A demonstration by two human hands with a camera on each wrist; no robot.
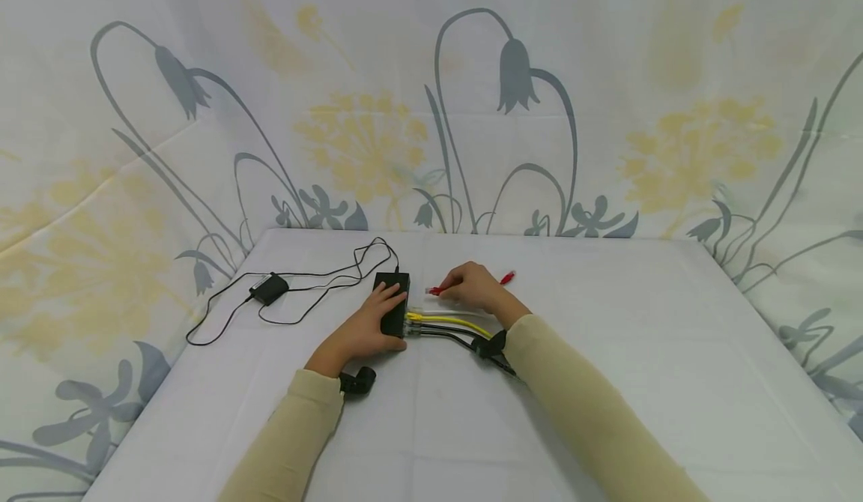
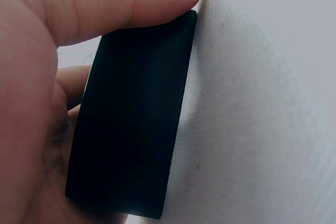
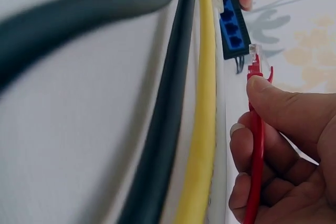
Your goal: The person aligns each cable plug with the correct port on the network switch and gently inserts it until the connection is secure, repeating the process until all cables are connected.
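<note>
A black network switch (image 1: pixel 393 325) lies on the table with its row of blue ports (image 3: pixel 231 27) facing right. My left hand (image 1: pixel 367 328) holds it, fingers spread over the top and thumb along the near end (image 2: pixel 147 3). My right hand (image 1: pixel 470 288) pinches a red network cable (image 3: pixel 256 150) just behind its clear plug (image 3: pixel 254 53). In the right wrist view the plug points toward the switch, beside the end of the port row. A yellow cable (image 1: pixel 452 321), a white cable (image 3: pixel 220 129) and black cables (image 1: pixel 441 331) run from the near ports.
A black power adapter (image 1: pixel 268 289) lies at the left, its thin cord (image 1: pixel 323 273) looping to the far end of the switch. The plugged cables pass under my right forearm (image 1: pixel 573 382). The red cable's other end (image 1: pixel 508 277) shows beyond my right wrist. Flowered cloth (image 1: pixel 472 150) surrounds the white table.
</note>
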